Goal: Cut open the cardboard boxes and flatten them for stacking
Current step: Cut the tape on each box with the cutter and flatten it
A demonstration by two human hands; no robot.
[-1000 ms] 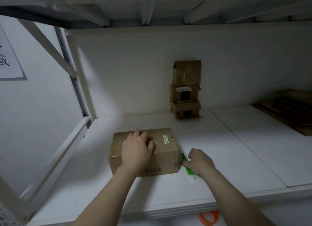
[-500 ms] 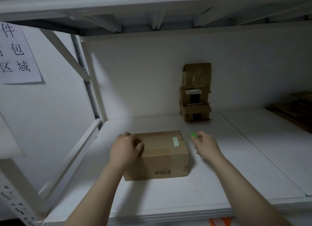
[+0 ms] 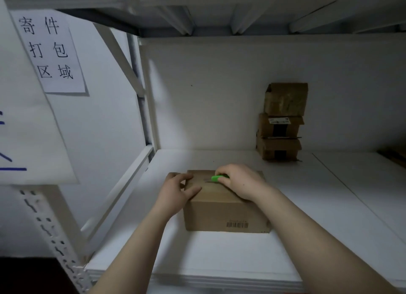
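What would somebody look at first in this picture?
Probably the two hands on the brown cardboard box in the middle of the white shelf: the left hand holds its left corner, and the right hand grips a bright green cutter on its top. Behind, a stack of three small brown boxes stands against the back wall.

Matt brown cardboard box (image 3: 222, 210), glossy green plastic cutter (image 3: 216, 178), smooth white shelf (image 3: 230, 256).
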